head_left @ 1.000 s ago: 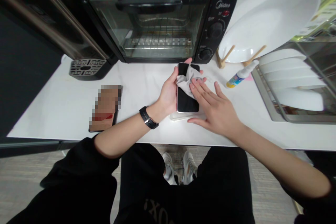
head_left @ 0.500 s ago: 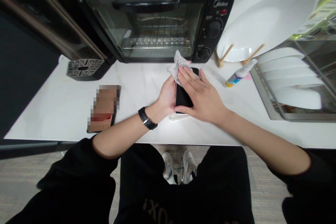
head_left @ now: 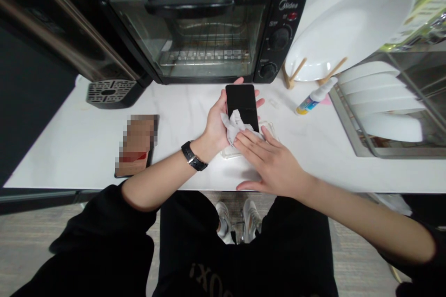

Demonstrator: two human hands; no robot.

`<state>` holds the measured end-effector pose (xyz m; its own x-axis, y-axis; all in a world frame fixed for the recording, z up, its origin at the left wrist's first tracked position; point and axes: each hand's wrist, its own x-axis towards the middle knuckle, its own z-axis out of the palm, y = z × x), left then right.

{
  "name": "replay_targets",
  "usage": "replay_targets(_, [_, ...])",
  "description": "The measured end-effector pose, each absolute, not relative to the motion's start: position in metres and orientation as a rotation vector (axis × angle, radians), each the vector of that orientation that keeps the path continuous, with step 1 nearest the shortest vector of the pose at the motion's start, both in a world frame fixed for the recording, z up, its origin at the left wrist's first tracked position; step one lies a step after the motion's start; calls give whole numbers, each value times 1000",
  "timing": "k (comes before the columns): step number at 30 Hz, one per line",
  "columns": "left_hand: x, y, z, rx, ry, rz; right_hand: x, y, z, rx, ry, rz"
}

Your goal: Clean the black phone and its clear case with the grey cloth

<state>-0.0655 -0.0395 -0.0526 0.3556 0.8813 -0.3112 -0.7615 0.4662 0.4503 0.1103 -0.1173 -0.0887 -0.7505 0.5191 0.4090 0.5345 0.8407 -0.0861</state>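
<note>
A black phone [head_left: 241, 98] lies screen up in my left hand [head_left: 216, 123], whose fingers wrap round it from below and show at its right edge. My right hand [head_left: 268, 162] presses a crumpled white cloth [head_left: 236, 126] with its fingers onto the lower end of the screen. Its thumb points left, apart from the fingers. Beneath the hands, a clear phone case [head_left: 230, 152] lies on the white counter [head_left: 181, 116], partly hidden.
A black toaster oven [head_left: 205, 37] stands behind the hands. To the left are a second phone [head_left: 137, 144] and a drip tray [head_left: 109, 92]. To the right are a spray bottle [head_left: 315, 97], a large white plate [head_left: 351, 28] on a wooden rack, and bowls [head_left: 390, 127].
My right hand and the cloth have moved down the screen toward the counter's front edge. The upper part of the phone and more of the clear case now show.
</note>
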Motion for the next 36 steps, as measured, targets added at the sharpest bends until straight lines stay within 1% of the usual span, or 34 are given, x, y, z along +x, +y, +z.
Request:
replay_targets(5, [-64, -39, -51, 272, 539, 1063, 129, -115, -90, -838, -2589, -165])
replay_targets(8, [-61, -39, -52, 275, 532, 1080, 135, -100, -90, -915, -2540, -173])
replay_targets(15, [-57, -30, -59, 177, 558, 1016, 124, -54, -80, -979, -2503, -37])
replay_targets(21, [-54, -28, -65, 215, 622, 1097, 104, -33, -72, -955, -2482, 69])
replay_targets(26, [-50, -30, -68, 229, 582, 1126, 97, -37, -72, -943, -2500, 119])
replay_targets(31, [-52, -34, -58, 221, 541, 1210, 94, -55, -74, -917, -2499, 99])
replay_targets(36, [-66, -38, -53, 267, 503, 1058, 89, -82, -76, -819, -2508, 20])
